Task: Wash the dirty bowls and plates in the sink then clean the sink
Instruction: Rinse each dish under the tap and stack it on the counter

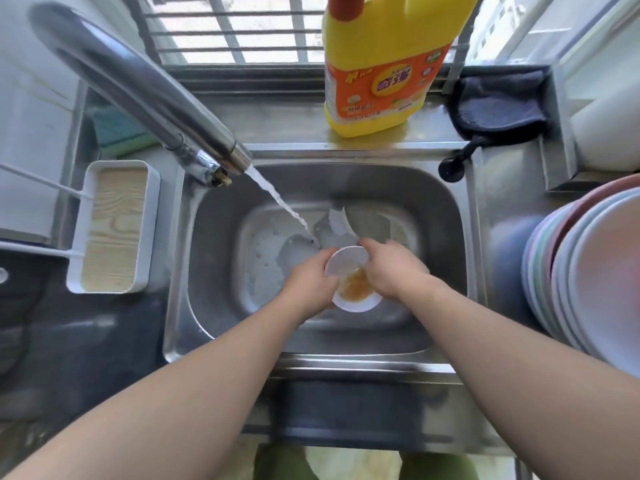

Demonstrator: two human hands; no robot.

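Note:
Over the steel sink I hold two small white dishes together. The upper white bowl tilts over a lower white bowl smeared with orange residue. My left hand grips the upper bowl at its left rim. My right hand curls over the bowls' right side, fingertips on the upper bowl's far rim. Water runs from the faucet and lands just left of the bowls. Another white dish lies partly under water on the sink floor behind my hands.
A yellow detergent bottle stands on the back ledge, with a dark cloth to its right and a green sponge at the left. A white tray with a wooden base sits left of the sink. Stacked plates and bowls stand at right.

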